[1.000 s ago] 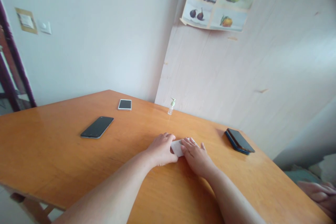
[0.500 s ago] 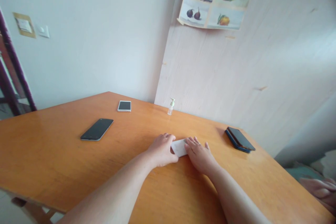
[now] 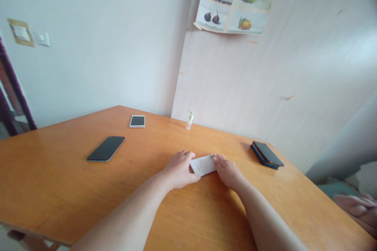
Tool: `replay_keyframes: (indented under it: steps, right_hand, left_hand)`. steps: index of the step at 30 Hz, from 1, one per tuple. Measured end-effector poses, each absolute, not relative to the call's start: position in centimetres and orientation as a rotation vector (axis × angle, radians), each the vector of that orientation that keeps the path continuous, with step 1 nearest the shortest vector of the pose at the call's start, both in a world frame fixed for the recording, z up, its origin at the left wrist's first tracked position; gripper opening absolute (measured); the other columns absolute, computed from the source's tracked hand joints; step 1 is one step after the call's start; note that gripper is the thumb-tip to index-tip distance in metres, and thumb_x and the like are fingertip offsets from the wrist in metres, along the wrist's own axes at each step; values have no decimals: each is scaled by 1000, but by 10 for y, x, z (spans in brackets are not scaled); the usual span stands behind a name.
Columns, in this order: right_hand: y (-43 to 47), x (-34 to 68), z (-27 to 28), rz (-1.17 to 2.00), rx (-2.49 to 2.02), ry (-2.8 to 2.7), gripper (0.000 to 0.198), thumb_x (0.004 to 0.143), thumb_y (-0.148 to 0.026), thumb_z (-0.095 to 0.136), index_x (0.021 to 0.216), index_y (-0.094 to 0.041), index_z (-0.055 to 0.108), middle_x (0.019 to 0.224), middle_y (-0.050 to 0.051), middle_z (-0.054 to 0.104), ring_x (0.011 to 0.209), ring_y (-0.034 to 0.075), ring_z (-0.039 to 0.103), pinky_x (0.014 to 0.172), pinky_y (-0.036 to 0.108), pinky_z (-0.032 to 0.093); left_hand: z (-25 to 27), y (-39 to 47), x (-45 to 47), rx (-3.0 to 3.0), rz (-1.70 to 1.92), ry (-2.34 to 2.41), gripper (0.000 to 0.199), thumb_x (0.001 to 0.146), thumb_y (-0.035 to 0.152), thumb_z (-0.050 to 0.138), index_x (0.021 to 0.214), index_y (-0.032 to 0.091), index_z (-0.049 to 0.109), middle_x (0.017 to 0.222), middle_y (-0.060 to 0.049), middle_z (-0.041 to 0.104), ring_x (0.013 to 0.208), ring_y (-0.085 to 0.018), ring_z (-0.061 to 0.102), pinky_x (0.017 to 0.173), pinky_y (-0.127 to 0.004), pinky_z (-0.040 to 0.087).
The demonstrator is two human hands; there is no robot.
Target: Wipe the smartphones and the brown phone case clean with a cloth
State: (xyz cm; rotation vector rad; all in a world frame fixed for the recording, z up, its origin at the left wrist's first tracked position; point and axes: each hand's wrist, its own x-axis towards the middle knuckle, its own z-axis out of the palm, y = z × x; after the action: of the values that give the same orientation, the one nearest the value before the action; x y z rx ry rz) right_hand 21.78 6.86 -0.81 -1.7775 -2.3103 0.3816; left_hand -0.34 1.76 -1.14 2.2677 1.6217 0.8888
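Observation:
A white phone (image 3: 202,165) lies flat on the wooden table between my two hands, its pale back facing up and a small dark spot near its far right corner. My left hand (image 3: 180,170) grips the left end, with the thumb on the near edge and the fingers at the far edge. At the other end, my right hand (image 3: 227,170) holds the phone with its fingers over the right end, which they partly hide.
On the wooden table (image 3: 141,188), a black phone (image 3: 106,149) and a white-framed phone (image 3: 137,121) lie to the left. A small clear pump bottle (image 3: 189,121) stands behind my hands. Stacked dark phones (image 3: 267,155) lie at the right, near the wall.
My right hand has slid toward the phone's right end and curled its fingers there, so more of the white back shows. My left hand keeps its grip. The view has shifted slightly.

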Motion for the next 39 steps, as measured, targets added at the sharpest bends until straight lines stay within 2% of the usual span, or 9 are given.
replay_keyframes:
  steps: [4,7,11,15,19,22,28,34,39]
  right_hand:
    - [67,215,-8,378,-1765,-2308,52,100,-40,21,141,-21,47,153,8,38,144,25,28,115,59,17]
    - [66,213,-7,379,-1766,-2305,50,100,-38,22,139,-21,49,152,9,39,143,26,30,114,60,18]
    - [64,210,-7,373,-1767,-2294,49,99,-35,26,141,-21,48,153,11,38,144,29,29,113,64,16]
    - [55,200,-4,352,-1720,-2299,52,97,-34,30,146,-18,40,156,11,31,146,28,22,115,62,11]
    - [47,194,2,337,-1577,-2320,56,97,-34,29,150,-16,33,160,10,22,148,26,16,116,55,15]
    - [49,198,6,322,-1582,-2244,56,98,-33,28,151,-17,31,160,9,21,148,26,14,116,55,16]
    - [45,198,13,203,-1587,-2181,53,96,-26,31,148,-18,36,158,9,28,148,26,14,116,56,15]
    - [18,178,24,91,-1245,-2389,48,97,-25,30,144,-23,43,152,7,41,147,22,21,118,51,10]
    - [29,195,29,57,-1547,-2198,47,95,-22,31,138,-22,50,149,7,44,145,27,24,115,60,5]
  left_hand:
    - [-8,16,-9,2266,815,1747,52,67,62,67,101,23,61,108,-11,60,107,-32,55,87,-39,43]
    - [-6,15,-10,2273,722,1796,48,70,66,63,93,23,63,107,-11,60,107,-32,54,88,-41,42]
    - [-5,16,-7,2248,687,1804,44,70,60,65,94,23,62,109,-10,60,109,-31,54,87,-39,41]
    - [-5,16,-4,2179,734,1823,41,67,52,71,92,22,57,106,-9,61,107,-30,55,82,-35,42]
    - [-9,17,-2,2050,870,1752,42,69,37,72,103,24,51,100,-4,66,96,-24,61,77,-30,42]
    - [-16,21,0,1976,1023,1611,43,72,27,68,110,25,48,93,0,67,85,-19,63,75,-28,42]
    - [-25,29,2,1849,1269,1417,46,72,15,63,115,23,47,89,0,68,80,-17,64,74,-28,45]
    - [-18,26,3,1852,1241,1227,26,79,18,58,104,21,52,91,-2,69,80,-16,65,71,-27,47]
    - [-19,26,4,1867,1250,1253,21,79,16,54,100,22,55,88,1,69,80,-15,65,76,-27,47]
